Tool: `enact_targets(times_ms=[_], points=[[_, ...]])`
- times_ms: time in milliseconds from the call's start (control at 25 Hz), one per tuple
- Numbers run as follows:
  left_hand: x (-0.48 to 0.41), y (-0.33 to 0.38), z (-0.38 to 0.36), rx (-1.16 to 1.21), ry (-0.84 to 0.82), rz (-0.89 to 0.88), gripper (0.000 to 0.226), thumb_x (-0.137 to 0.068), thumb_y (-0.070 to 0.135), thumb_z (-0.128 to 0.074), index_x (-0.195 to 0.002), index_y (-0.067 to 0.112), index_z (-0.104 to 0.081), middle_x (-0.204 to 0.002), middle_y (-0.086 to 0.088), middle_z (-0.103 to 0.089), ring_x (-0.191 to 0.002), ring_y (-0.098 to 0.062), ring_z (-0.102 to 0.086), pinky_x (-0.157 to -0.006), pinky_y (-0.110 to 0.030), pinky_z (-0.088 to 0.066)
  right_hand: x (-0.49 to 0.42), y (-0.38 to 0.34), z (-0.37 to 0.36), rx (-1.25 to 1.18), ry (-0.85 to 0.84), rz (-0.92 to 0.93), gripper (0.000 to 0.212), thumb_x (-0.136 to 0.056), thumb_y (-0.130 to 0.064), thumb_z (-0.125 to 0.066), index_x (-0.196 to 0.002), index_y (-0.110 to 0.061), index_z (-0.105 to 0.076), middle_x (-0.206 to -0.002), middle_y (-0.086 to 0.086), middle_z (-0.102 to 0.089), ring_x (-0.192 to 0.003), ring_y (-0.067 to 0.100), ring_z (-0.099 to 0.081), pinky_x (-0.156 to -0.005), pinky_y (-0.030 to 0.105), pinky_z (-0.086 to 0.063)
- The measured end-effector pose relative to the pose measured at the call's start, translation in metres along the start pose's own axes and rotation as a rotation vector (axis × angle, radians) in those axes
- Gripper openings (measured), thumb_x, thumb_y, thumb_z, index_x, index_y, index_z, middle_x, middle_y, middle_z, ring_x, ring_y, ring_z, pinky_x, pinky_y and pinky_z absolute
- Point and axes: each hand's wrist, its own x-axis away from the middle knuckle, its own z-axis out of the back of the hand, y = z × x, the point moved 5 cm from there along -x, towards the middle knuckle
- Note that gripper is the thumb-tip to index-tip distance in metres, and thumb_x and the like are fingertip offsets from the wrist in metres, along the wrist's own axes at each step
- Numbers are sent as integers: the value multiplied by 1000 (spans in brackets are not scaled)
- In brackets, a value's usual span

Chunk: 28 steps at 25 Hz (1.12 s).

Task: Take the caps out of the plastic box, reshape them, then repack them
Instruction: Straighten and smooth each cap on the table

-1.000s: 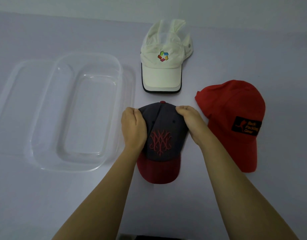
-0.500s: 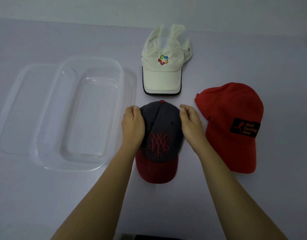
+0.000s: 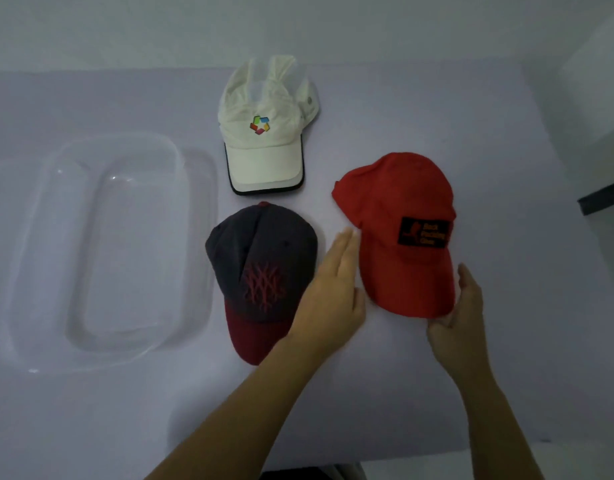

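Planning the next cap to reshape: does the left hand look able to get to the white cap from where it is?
Probably yes: the left hand is open, and bare table lies between it and the white cap.

dim, bluish light; soft blur, curved edges

Box (image 3: 108,244) sitting at the table's (image 3: 506,133) left, one cap (image 3: 267,133) lying far centre, another cap (image 3: 260,271) lying near centre, a third cap (image 3: 402,233) lying right between both hands.
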Motion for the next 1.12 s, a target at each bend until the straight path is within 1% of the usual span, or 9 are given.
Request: enact_targets(times_ms=[160, 280, 360, 440, 600, 720, 840, 960, 1120], points=[[9, -7, -66, -88, -149, 85, 78, -78, 8, -45, -147, -1, -9, -156, -23, -7, -144, -39, -11, -113, -49, -27, 0, 32, -2, 207, -55, 102, 65, -84, -7, -52, -144, -7, -27, -145, 15, -38, -131, 28, -40, -108, 48, -36], [3, -9, -87, -192, -114, 109, 87, -76, 18, -69, -143, -3, -18, -147, -32, -28, -133, -48, -32, -99, -52, -37, 9, 25, -5, 317, 1, 171, 57, -85, -25, -41, -138, -3, -37, -134, 20, -48, -118, 33, -50, -99, 48, -43], [-1, -9, -88, -211, -66, 144, 79, -81, 21, -65, -142, 1, -18, -145, -32, -33, -130, -47, -38, -94, -53, -43, 15, 20, -3, 342, 37, 211, 56, -83, -19, -48, -136, -5, -40, -129, 19, -51, -113, 32, -52, -95, 49, -46], [1, -8, -88, -241, -40, 104, 65, -87, 22, -46, -142, 3, -18, -145, -31, -33, -130, -46, -39, -93, -54, -45, 11, 24, 0, 337, 41, 201, 60, -80, -16, -51, -137, -5, -38, -131, 18, -49, -117, 32, -50, -97, 49, -44], [10, -8, -81, -293, -68, 99, 88, -81, 21, -65, -147, 4, -10, -151, -30, -21, -136, -47, -28, -101, -54, -38, -1, 24, -2, 309, -58, 249, 62, -89, -31, -35, -145, -5, -27, -149, 16, -35, -136, 26, -34, -110, 51, -33], [10, -8, -68, -103, -128, 114, 97, -79, 48, -50, -142, 18, 17, -156, -15, 12, -145, -31, 9, -115, -41, -6, 9, 22, -5, 223, -61, 261, 60, -92, -25, -37, -146, -13, -11, -153, 3, -18, -141, 10, -18, -116, 36, -22], [11, -8, -61, 45, -162, 79, 90, -73, 62, -33, -135, 28, 23, -151, 1, 22, -142, -17, 22, -115, -32, 4, 22, 20, -12, -30, -102, 195, 68, -91, -40, -38, -146, -24, -2, -157, -4, -6, -143, -2, -6, -116, 21, -13], [18, 0, -61, 291, -158, 153, 81, -84, 52, -36, -143, 29, 14, -158, 2, 10, -145, -9, 9, -118, -26, -4, 30, 7, -19, -336, -123, 115, 74, -91, -47, -43, -150, -18, -10, -157, -1, -19, -143, 9, -21, -116, 32, -24], [17, 13, -53, 524, -157, 180, 64, -96, 10, -42, -142, 27, 0, -150, 13, -20, -133, 14, -26, -108, -9, -26, 36, -20, -19, -467, -116, 84, 56, -91, -22, -46, -141, -22, -22, -141, -17, -34, -127, -14, -36, -100, 6, -33]])
